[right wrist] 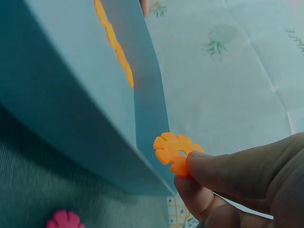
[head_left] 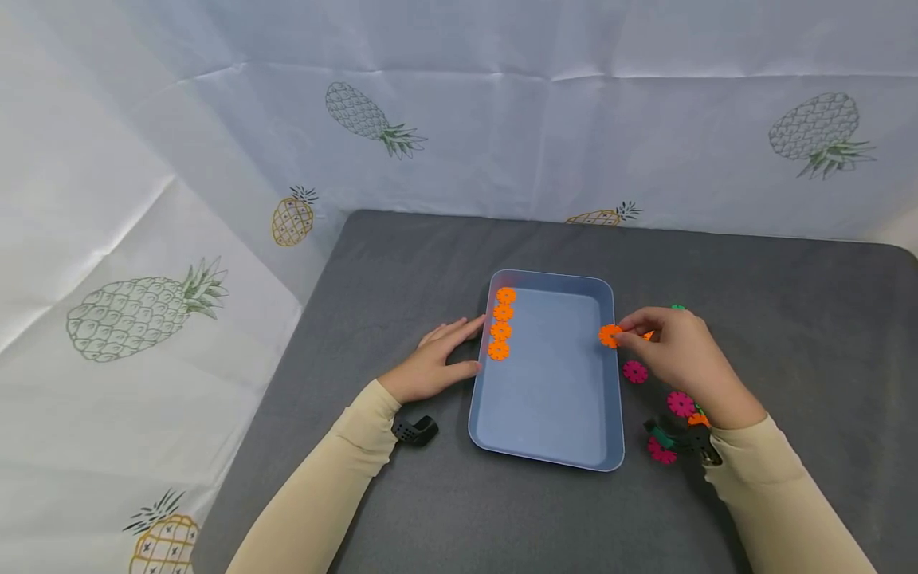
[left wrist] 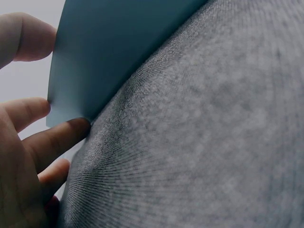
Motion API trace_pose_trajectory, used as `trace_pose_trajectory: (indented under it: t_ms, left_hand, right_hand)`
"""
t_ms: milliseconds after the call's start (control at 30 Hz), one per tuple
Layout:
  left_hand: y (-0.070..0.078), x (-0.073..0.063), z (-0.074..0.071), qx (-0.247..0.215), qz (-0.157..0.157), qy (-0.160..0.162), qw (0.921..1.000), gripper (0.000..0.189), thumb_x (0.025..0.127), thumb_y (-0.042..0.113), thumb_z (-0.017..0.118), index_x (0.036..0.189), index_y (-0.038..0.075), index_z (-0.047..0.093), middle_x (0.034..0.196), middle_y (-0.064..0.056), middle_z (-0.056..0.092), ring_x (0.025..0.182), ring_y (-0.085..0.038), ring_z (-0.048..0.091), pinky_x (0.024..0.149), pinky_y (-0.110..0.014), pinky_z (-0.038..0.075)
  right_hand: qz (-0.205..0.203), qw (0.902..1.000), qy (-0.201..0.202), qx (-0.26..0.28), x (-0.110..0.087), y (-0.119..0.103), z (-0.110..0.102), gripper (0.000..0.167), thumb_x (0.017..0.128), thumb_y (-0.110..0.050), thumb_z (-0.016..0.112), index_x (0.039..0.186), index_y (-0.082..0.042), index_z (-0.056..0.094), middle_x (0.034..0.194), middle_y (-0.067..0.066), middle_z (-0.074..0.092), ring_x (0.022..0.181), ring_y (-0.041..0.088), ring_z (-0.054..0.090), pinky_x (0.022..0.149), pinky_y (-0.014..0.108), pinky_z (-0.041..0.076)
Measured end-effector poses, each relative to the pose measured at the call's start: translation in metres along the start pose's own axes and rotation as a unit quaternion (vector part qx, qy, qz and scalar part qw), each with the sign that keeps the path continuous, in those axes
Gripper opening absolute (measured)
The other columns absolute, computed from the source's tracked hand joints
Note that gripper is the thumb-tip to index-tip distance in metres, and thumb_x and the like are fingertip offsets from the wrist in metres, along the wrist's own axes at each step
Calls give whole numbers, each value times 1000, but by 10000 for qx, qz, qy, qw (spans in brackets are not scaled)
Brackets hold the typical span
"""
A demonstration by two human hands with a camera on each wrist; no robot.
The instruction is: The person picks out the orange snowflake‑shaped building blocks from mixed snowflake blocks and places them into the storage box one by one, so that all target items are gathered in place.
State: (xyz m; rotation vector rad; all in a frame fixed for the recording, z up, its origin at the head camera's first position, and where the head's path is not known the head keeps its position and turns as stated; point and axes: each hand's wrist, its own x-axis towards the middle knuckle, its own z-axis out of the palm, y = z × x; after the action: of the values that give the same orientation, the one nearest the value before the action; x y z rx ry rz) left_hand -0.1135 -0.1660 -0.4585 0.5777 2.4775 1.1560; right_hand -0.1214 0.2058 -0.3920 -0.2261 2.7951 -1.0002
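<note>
Between thumb and fingers my right hand [head_left: 674, 347] pinches an orange notched disc [head_left: 610, 336], held over the right wall of the blue tray [head_left: 548, 430]. The right wrist view shows this flower-shaped disc [right wrist: 168, 149] gripped at its edge, with a small hole in its middle. At the tray's left side my left hand [head_left: 433, 367] rests with fingers spread, fingertips touching the outer wall. Several orange discs [head_left: 501, 330] lie in a column along the inside left edge of the tray.
Right of the tray, pink discs [head_left: 635, 371] and an orange disc [head_left: 699, 418] lie on the grey cloth [head_left: 416, 287], with a bit of a green disc [head_left: 677, 307] showing behind my right hand. A pineapple-print curtain [head_left: 488, 143] hangs behind the table.
</note>
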Motion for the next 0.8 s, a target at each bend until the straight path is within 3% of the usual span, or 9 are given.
trace_pose_trajectory:
  t_ms: [233,800]
  left_hand:
    - [0,0,-1,1,-23,34,10000,77,102,36,63,169,26,27,169,-1,38,162,-26,15,131,-53,2]
    - [0,1,0,-28,3,-11,10000,76,103,36,62,169,24,26,169,-2,37,162,-26,14,131,-52,2]
  right_hand:
    - [-109,9995,-158,268,9,-18,9,20,98,-13,73,114,-1,75,100,15,78,72,19,64,56,30,51]
    - [-491,9981,-362,117,26,-54,48,5,96,-10,75,98,-6,77,92,7,75,78,21,62,62,32,50]
